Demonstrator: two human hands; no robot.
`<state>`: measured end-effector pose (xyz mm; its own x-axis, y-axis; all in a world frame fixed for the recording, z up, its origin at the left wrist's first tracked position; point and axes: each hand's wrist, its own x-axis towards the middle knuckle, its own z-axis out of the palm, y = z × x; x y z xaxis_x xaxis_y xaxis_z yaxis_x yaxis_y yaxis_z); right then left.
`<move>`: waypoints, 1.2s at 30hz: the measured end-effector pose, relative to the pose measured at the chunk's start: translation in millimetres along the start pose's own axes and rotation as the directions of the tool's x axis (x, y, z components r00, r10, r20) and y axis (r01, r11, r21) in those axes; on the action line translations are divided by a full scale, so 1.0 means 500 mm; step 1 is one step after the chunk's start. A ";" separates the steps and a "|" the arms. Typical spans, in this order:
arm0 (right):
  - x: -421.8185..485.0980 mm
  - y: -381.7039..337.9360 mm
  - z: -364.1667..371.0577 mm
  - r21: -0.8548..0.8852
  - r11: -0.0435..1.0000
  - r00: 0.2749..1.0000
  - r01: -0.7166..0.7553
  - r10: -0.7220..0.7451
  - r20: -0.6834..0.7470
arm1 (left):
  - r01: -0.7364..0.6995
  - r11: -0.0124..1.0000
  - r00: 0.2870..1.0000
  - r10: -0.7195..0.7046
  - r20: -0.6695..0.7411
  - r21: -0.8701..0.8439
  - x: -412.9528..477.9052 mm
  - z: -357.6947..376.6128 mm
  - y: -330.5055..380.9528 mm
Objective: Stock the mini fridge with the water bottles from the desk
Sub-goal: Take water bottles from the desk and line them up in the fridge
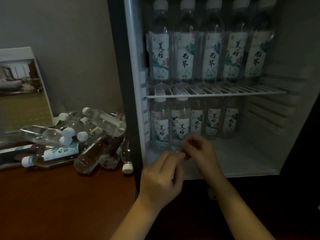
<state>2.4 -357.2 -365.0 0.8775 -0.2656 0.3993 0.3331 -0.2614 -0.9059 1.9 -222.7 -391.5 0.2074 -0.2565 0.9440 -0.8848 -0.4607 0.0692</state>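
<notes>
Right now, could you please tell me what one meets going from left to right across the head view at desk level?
Upright white-bordered room photo → heap of clear white-capped water bottles → dark fridge frame → left hand → right hand → white ribbed fridge wall.

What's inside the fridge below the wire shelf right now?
Five upright water bottles: two in front at left, three farther back. The left hand and right hand cover the second front bottle's base; whether their fingers hold anything is unclear.

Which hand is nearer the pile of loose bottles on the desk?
Left. The left hand is at the front of the fridge, right of the pile; the right hand is farther right, inside the lower compartment.
</notes>
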 end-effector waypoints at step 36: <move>-0.063 0.006 0.389 -0.884 0.430 0.893 0.183 0.304 0.333 | 0.725 0.682 0.667 -0.731 0.147 0.099 -0.079 -0.183 -0.315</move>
<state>42.7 -168.8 -407.8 0.9994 -0.0080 0.0339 -0.0014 -0.9814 -0.1919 94.8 -62.2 -410.3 0.8460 0.0408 0.5317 -0.4115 -0.5842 0.6996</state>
